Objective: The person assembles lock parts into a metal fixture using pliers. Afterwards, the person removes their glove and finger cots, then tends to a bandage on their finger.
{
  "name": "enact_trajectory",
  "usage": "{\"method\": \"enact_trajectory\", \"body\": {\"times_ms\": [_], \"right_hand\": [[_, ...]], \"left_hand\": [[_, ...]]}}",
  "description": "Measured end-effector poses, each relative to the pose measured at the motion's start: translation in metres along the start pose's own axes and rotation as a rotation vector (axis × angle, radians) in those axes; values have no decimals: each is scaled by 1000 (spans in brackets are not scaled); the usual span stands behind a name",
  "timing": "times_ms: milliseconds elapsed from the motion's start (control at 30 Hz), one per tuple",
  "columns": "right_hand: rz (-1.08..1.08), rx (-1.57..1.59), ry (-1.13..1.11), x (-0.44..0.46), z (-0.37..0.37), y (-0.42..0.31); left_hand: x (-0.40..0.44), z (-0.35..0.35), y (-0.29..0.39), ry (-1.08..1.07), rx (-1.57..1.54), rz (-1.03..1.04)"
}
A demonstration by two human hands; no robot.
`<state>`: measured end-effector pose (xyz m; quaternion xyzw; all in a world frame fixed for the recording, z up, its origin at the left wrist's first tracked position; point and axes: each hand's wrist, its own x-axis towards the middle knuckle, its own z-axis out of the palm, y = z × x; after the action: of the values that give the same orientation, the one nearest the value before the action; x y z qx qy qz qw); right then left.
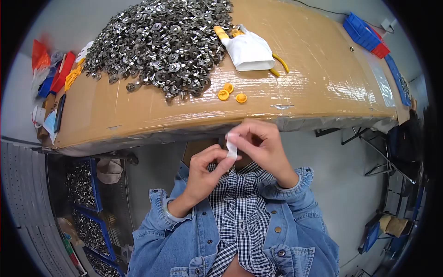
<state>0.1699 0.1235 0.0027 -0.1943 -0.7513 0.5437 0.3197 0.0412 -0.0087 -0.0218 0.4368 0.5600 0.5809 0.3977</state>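
In front of my chest, just off the table's near edge, both hands meet at a narrow white strip (231,147) that looks like tape. My left hand (206,170) is closed, its thumb and fingers pinching the lower end. The upper end is pinched between thumb and fingers of my right hand (262,144). Whether the strip wraps around a finger is hidden. Beyond the hands, three orange rolled finger cots (241,98) lie on the table. Behind them rests a white glove (249,50) with orange cots on its fingertips, next to yellow handles (280,63), likely of pliers.
A large pile of small metal parts (161,44) covers the back left of the cardboard-topped table (318,87). Blue bins of similar parts (94,231) stand low at left. A blue basket (361,31) and a red one (381,49) sit at the far right.
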Motion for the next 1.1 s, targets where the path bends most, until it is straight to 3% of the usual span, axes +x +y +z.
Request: {"method": "enact_trajectory", "body": {"times_ms": [67, 167, 333, 433, 467, 500, 567, 633, 667, 700, 767, 867, 967, 1033, 1067, 1100], "right_hand": [[-285, -309, 84, 18, 2, 0], [-447, -708, 117, 37, 10, 7], [-264, -741, 182, 35, 19, -1], [-393, -733, 236, 36, 14, 12], [-314, -698, 267, 33, 8, 10], [-241, -661, 297, 29, 0, 4], [-187, -639, 307, 30, -12, -2], [-231, -674, 262, 39, -22, -3], [-257, -714, 204, 43, -24, -3], [-271, -729, 177, 46, -25, -1], [-309, -757, 116, 52, -27, 4], [-202, -596, 184, 48, -31, 5], [-216, -232, 278, 46, -31, 6], [-244, -171, 330, 44, -19, -8], [-296, -188, 322, 42, -14, -18], [-345, -211, 321, 44, -8, -25]], "left_hand": [[10, 0, -6, 63, -136, -136], [29, 2, -40, 146, -303, -129], [51, 2, -58, 133, -339, -202], [54, -9, -54, -71, -353, -365], [50, -16, -47, -235, -115, -444], [42, -18, -35, -283, 122, -402], [35, -28, 9, -310, 313, -62], [45, -30, 37, 3, 424, 406], [54, -33, 51, 113, 637, 394], [77, -28, 67, 109, 667, 509], [105, -23, 65, 8, 985, 436], [127, -23, 56, -128, 1142, 464], [132, -28, 45, -8, 953, 583], [117, -31, 65, -52, 171, 232], [108, -33, 64, -104, -232, 160], [90, -31, 66, -96, -388, 8]]}}
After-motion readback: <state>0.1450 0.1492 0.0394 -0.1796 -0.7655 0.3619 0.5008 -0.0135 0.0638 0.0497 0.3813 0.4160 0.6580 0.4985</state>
